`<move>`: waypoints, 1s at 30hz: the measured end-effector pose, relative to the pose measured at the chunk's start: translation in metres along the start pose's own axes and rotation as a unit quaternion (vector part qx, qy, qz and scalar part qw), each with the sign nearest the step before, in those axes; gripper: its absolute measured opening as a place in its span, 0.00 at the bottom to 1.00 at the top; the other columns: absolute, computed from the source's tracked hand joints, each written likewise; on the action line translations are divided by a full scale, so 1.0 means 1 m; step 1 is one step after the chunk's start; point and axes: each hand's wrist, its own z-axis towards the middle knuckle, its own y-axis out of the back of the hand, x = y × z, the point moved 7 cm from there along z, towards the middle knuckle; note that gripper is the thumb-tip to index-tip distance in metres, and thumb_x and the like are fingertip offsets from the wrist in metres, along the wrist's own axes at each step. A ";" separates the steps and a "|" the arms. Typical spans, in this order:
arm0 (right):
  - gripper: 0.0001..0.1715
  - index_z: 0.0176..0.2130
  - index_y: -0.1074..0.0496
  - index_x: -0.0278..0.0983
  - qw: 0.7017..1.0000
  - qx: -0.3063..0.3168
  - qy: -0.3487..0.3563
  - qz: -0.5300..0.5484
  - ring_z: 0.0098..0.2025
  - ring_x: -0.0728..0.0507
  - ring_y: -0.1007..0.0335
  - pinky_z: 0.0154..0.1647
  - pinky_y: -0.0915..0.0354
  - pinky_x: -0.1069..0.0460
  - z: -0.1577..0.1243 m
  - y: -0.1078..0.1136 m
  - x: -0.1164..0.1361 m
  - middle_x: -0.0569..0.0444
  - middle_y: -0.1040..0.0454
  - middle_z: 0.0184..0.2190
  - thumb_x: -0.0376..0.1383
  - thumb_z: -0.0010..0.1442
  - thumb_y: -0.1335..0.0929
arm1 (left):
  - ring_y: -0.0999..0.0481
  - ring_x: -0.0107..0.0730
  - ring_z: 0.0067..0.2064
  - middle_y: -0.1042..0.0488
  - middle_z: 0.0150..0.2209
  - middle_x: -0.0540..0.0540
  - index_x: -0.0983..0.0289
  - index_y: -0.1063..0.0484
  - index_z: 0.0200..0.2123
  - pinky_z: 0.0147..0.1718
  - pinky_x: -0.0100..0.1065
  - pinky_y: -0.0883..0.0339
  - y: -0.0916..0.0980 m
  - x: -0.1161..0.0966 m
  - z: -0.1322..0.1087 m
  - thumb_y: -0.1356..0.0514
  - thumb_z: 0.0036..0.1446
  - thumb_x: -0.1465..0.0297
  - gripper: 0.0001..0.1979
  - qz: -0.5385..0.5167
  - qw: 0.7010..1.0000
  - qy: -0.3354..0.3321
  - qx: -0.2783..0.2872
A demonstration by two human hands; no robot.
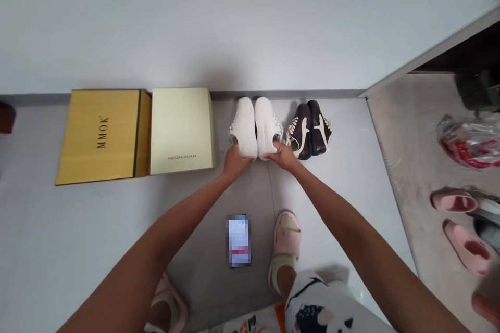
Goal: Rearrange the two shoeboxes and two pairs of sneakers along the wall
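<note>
Two white shoes stand side by side on the grey floor, close to the wall. My left hand (236,163) grips the heel end of the left white shoe (246,127), and my right hand (283,156) grips the heel end of the right white shoe (265,126). Just right of them, a pair of dark brown shoes (315,127) with cream trim and laces rests on its side or tilted; the exact pose is hard to tell. A pale yellow box (180,127) marked MEIZHIYUAN and a darker yellow box (99,135) marked MMOK lie to the left.
A phone (238,241) with a blurred screen lies on the floor between my feet, which wear pink slippers (287,239). Pink clogs (466,247) and a clear plastic bag (471,140) sit at the right, past a floor edge. A printed bag (250,322) lies at the bottom.
</note>
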 end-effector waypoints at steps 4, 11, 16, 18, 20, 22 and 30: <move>0.17 0.44 0.22 0.39 0.997 -0.009 -0.001 -0.071 0.43 0.38 0.22 0.46 0.29 0.47 -0.003 0.010 0.014 0.52 0.18 0.37 0.46 0.57 0.25 | 0.26 0.59 0.59 0.24 0.49 0.67 0.64 0.31 0.46 0.57 0.49 0.34 0.005 -0.028 0.002 0.28 0.52 0.62 0.23 0.086 0.996 -0.029 0.002; 0.20 0.47 0.23 0.41 0.961 0.022 0.016 -0.274 0.49 0.33 0.22 0.45 0.31 0.46 -0.004 0.003 0.041 0.44 0.17 0.44 0.50 0.62 0.26 | 0.27 0.62 0.60 0.24 0.51 0.70 0.63 0.30 0.45 0.61 0.54 0.38 0.005 -0.046 0.001 0.33 0.58 0.68 0.14 0.169 0.979 -0.107 0.028; 0.19 0.52 0.24 0.41 0.941 0.046 0.028 -0.334 0.51 0.32 0.23 0.45 0.30 0.46 0.001 -0.010 0.051 0.42 0.18 0.45 0.46 0.66 0.29 | 0.30 0.64 0.63 0.26 0.52 0.71 0.64 0.30 0.44 0.65 0.56 0.46 0.003 -0.036 0.009 0.35 0.59 0.69 0.11 0.145 0.983 -0.113 0.016; 0.18 0.53 0.25 0.40 0.935 0.052 0.039 -0.349 0.52 0.32 0.24 0.46 0.30 0.45 0.002 -0.013 0.054 0.40 0.18 0.45 0.44 0.67 0.30 | 0.31 0.64 0.63 0.26 0.52 0.73 0.65 0.30 0.44 0.65 0.55 0.46 0.000 -0.034 0.012 0.38 0.59 0.71 0.10 0.157 0.981 -0.112 0.020; 0.17 0.53 0.25 0.39 0.931 0.058 0.045 -0.357 0.53 0.33 0.25 0.47 0.30 0.45 0.005 -0.016 0.056 0.40 0.18 0.46 0.42 0.68 0.31 | 0.30 0.62 0.62 0.26 0.51 0.72 0.65 0.30 0.44 0.65 0.53 0.46 0.000 -0.034 0.014 0.40 0.60 0.73 0.08 0.166 0.979 -0.113 0.017; 0.16 0.53 0.26 0.39 0.930 0.064 0.040 -0.359 0.54 0.33 0.26 0.48 0.30 0.45 0.008 -0.018 0.057 0.40 0.19 0.46 0.42 0.68 0.31 | 0.29 0.60 0.61 0.26 0.50 0.71 0.66 0.29 0.45 0.64 0.51 0.45 0.001 -0.037 0.014 0.42 0.62 0.73 0.08 0.171 0.979 -0.114 0.009; 0.16 0.55 0.30 0.40 0.915 0.099 0.012 -0.390 0.57 0.36 0.28 0.52 0.31 0.45 0.017 -0.028 0.064 0.41 0.21 0.53 0.41 0.70 0.34 | 0.29 0.52 0.59 0.26 0.54 0.69 0.69 0.32 0.55 0.59 0.43 0.40 0.000 -0.041 0.016 0.51 0.69 0.73 0.16 0.353 0.929 -0.099 0.042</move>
